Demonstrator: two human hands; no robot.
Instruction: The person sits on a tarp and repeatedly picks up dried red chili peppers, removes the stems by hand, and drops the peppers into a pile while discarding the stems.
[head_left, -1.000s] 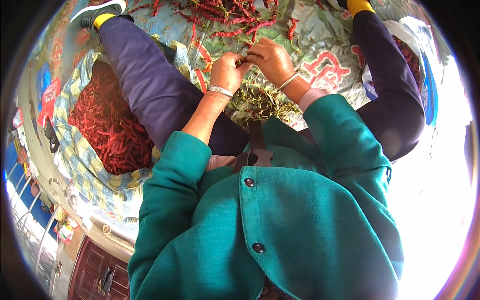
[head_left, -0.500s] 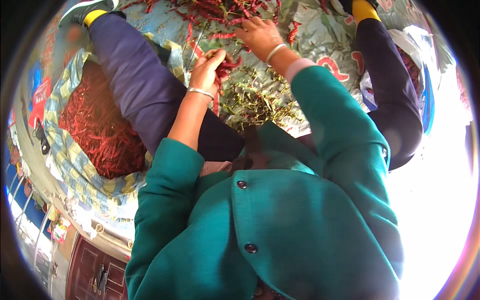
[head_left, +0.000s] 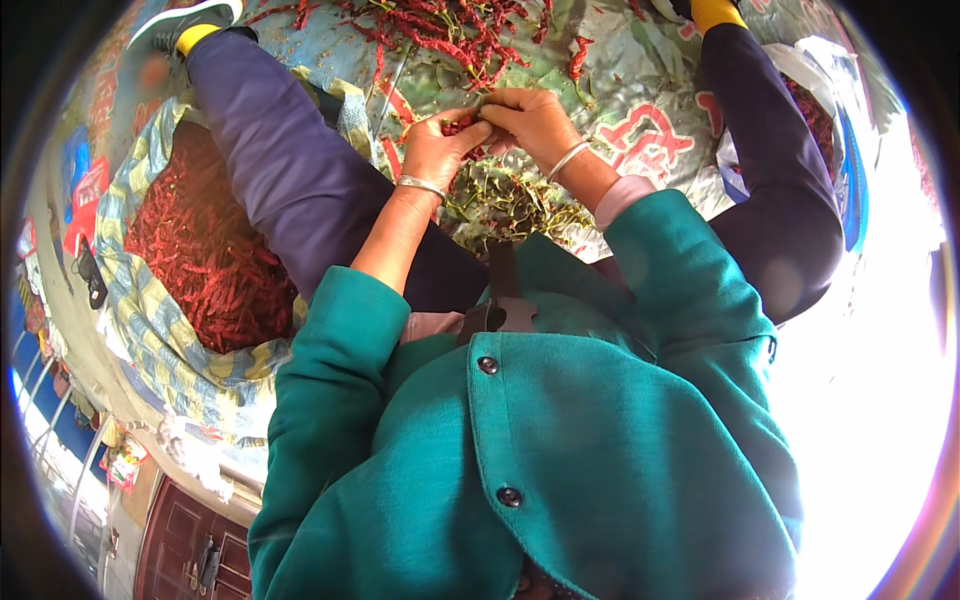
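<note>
My left hand [head_left: 436,154] is closed round a small bunch of dried red chilies [head_left: 459,126]. Thumb and fingers of my right hand [head_left: 532,124] pinch at the upper end of that bunch, where a thin greenish stem [head_left: 482,101] shows. Both hands meet here, fingertips touching or nearly so. Just beyond them lies a loose pile of red chilies [head_left: 455,38] on a printed plastic sheet [head_left: 640,80]. Below my hands, between my legs, a heap of green and brown chili stems [head_left: 508,212] rests on the sheet. The held chilies are partly hidden by my fingers.
Left of my left leg stands a checked woven sack [head_left: 165,325], open and full of red chilies [head_left: 215,265]. A white bag [head_left: 792,62] with more chilies sits beyond my right leg. One single chili [head_left: 579,57] lies apart from the pile.
My right hand has come back from the edge of the chili pile, toward me, and joined my left hand. My left hand has shifted slightly right, still holding its chilies.
</note>
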